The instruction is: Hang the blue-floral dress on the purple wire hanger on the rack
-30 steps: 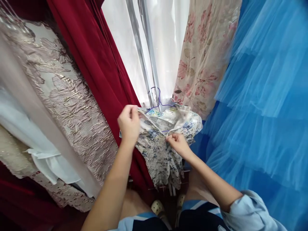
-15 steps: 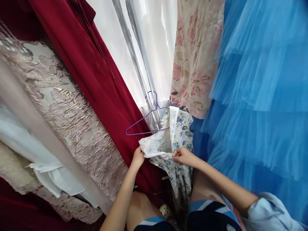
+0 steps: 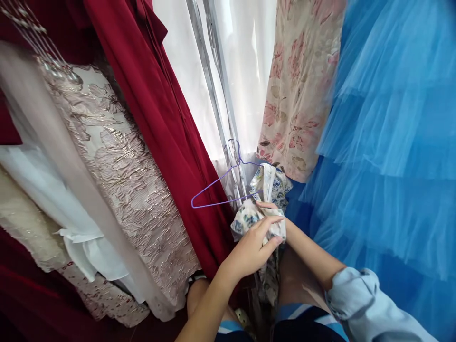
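Observation:
A thin floral garment (image 3: 280,184), white with blue and yellow flowers, hangs by one side from the right arm of a purple hanger (image 3: 213,183). The hanger's left arm is bare, and its hook is up against a metal pole. My left hand (image 3: 251,249) reaches across the front of the garment, its fingers and thumb closed on a gathered fold. Just behind that fold is my right hand (image 3: 273,209), largely hidden by cloth and my left hand; its visible fingers grip the garment's upper edge. The lower part of the garment droops in loose folds between my legs.
Two metal poles (image 3: 213,80) stand before a white cloth (image 3: 245,85). Left hang a long dark red garment (image 3: 156,118) and a pink textured one (image 3: 121,166). Right are a pink-flowered beige garment (image 3: 290,104) and a layered blue tulle dress (image 3: 384,142).
My left hand has moved right, from the garment's left edge to its middle, folding the loose white side over toward my right hand. The view has shifted slightly.

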The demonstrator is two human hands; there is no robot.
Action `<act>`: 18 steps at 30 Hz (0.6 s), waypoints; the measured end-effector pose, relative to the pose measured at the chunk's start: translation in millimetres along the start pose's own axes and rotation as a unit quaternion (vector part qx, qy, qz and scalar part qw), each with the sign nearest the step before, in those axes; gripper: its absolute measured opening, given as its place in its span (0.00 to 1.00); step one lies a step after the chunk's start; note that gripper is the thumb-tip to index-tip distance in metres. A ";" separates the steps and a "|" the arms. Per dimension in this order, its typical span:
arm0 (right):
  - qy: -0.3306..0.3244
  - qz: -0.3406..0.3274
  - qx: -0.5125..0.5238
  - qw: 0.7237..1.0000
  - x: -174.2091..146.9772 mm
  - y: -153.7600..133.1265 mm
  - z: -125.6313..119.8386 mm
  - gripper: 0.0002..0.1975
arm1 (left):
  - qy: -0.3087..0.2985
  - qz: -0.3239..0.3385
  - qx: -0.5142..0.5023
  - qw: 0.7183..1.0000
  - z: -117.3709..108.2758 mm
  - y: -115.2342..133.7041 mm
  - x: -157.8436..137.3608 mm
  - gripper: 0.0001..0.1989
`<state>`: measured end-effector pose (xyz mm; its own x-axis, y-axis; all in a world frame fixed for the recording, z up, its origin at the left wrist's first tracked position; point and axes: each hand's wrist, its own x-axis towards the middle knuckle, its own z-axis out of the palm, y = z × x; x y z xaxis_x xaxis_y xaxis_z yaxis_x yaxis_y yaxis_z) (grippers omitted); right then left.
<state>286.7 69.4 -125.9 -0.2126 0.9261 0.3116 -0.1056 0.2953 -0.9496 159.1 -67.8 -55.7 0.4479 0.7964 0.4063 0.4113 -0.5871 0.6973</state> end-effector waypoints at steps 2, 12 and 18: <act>-0.019 0.059 0.038 0.997 20.0 -2.4 -8.6 0.10 | 0.030 -0.014 -0.001 0.999 -1.0 -8.5 -7.9 0.21; -0.182 0.290 0.077 0.936 -7.4 -4.5 -24.5 0.09 | 0.094 -0.108 -0.008 0.990 -13.9 -71.8 -44.5 0.20; -0.418 0.202 -0.035 0.885 -35.0 -58.4 -22.6 0.09 | 0.016 -0.103 -0.119 0.987 -8.7 -75.2 -41.8 0.15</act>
<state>322.3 25.0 -82.1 -0.8670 0.4708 -0.1635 0.1963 0.0209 -0.9803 102.6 -55.7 -119.9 0.3480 0.9014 0.2577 0.2914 -0.3652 0.8841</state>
